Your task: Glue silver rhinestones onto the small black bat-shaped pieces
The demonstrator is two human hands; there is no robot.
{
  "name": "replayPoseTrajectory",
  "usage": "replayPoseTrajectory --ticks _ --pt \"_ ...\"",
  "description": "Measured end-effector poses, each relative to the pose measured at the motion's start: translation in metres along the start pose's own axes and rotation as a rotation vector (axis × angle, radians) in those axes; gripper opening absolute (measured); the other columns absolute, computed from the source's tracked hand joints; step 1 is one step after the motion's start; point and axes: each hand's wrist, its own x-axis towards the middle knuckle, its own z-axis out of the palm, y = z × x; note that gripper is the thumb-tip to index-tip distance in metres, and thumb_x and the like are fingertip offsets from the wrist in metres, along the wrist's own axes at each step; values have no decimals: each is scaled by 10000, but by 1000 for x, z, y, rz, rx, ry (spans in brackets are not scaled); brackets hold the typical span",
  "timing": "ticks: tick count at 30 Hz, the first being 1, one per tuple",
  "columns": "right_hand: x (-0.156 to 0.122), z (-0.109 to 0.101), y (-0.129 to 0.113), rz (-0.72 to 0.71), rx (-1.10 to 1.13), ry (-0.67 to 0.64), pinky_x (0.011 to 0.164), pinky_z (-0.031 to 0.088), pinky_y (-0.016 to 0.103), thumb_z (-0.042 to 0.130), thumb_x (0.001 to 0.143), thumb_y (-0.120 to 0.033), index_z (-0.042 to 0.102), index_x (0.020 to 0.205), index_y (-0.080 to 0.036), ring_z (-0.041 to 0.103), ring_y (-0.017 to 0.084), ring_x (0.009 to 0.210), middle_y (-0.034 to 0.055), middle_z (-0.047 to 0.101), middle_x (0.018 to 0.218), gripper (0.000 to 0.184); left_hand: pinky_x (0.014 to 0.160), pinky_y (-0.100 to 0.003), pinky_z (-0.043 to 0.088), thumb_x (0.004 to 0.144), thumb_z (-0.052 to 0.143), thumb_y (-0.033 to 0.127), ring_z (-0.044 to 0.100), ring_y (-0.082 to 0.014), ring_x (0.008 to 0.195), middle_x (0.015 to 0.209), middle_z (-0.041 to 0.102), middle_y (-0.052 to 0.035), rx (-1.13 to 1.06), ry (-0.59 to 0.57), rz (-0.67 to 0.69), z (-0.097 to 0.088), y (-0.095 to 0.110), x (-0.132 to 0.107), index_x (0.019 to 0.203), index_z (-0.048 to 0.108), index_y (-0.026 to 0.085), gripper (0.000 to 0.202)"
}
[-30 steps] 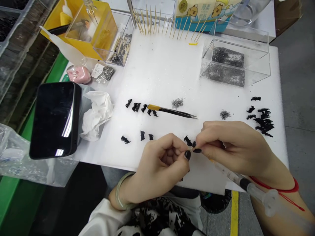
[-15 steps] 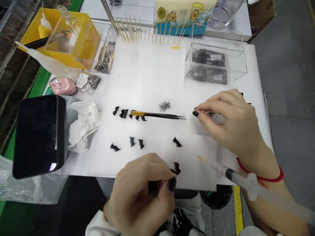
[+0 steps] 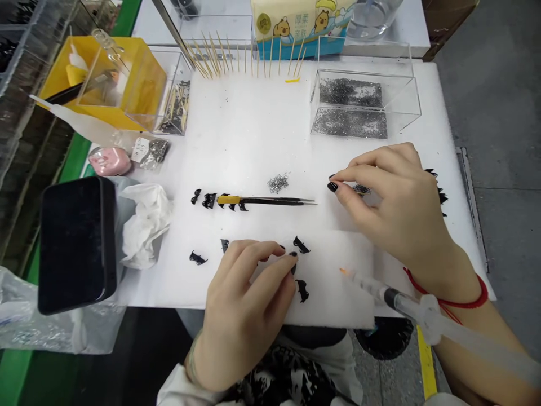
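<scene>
My right hand [image 3: 389, 208] is above the right half of the white work mat, thumb and index finger pinched. Between its fingers shows part of a thin wooden stick [image 3: 361, 190]. Palm down, my left hand [image 3: 249, 304] bends over the mat near the front edge. Its index finger and thumb meet beside a small black bat-shaped piece [image 3: 301, 245]; what they grip is hidden. Another black bat piece [image 3: 302, 290] lies just below those fingertips. Black tweezers with a yellow grip [image 3: 266, 200] lie across several bat pieces, next to a small pile of silver rhinestones [image 3: 278, 182].
A clear syringe [image 3: 397, 299] with an orange tip juts in from the lower right. A clear box [image 3: 406, 101] stands at back right, near upright wooden sticks [image 3: 245, 56]. On the left are a black device [image 3: 76, 242], crumpled tissue [image 3: 146, 225] and a yellow bin [image 3: 147, 73].
My left hand has moved up and forward from the table's front edge onto the mat, now covering one bat piece. My right hand stays in nearly the same place. The view has shifted slightly.
</scene>
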Motion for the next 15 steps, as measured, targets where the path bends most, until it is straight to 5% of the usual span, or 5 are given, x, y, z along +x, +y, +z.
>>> replayPoseTrajectory --ticks 8,15 --pt "3 1 0 -96 101 103 794 533 410 652 922 -130 757 904 -173 613 251 856 86 704 846 115 738 -363 522 866 674 -32 618 -210 821 913 705 -80 34 -29 40 0 -2 2 944 683 137 187" --pt "4 -4 -3 -44 267 100 760 526 412 636 929 -120 730 894 -215 659 239 839 73 726 875 138 682 -349 524 920 669 44 646 -201 785 886 707 -65 70 -81 15 -5 -2 8 852 666 135 113"
